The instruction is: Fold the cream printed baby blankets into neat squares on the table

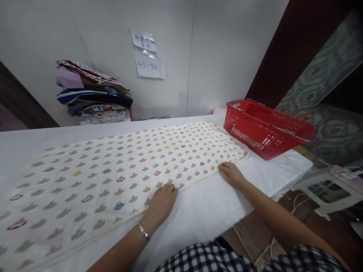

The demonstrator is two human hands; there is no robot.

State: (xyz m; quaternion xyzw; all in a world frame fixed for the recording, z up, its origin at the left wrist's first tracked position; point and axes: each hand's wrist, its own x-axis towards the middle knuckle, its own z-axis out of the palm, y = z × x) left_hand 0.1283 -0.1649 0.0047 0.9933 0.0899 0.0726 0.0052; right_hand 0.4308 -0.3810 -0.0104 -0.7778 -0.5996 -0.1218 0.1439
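White fabric covers the desk (pixel 204 221), and a surface this broad and level suits flat handling, though its far right end is taken up. Across most of it lies the cream mushroom-print cloth (pixel 127 172), spread flat from the left side of the view to just beside the red plastic shopping basket (pixel 265 130); keeping the cloth's right end clear of that basket would probably save it from snagging or rucking up. Behind the cloth, against the wall, stands the stack of folded garments (pixel 95 92), far enough back to leave both arms free. At the near edge, the left hand (pixel 163 202) lies palm down with fingers bent over the border, and the right hand (pixel 233 173) has its fingertips at the same border, nearer the basket; whether either grip pinches the fabric or merely presses it, I cannot tell. Working both hands evenly, with light outward tension, should keep that border straight. The silver bracelet (pixel 143 230) on the left wrist is best held clear of the weave. Smallest of all, the rows of printed mushrooms make a handy guide for spotting any skew.
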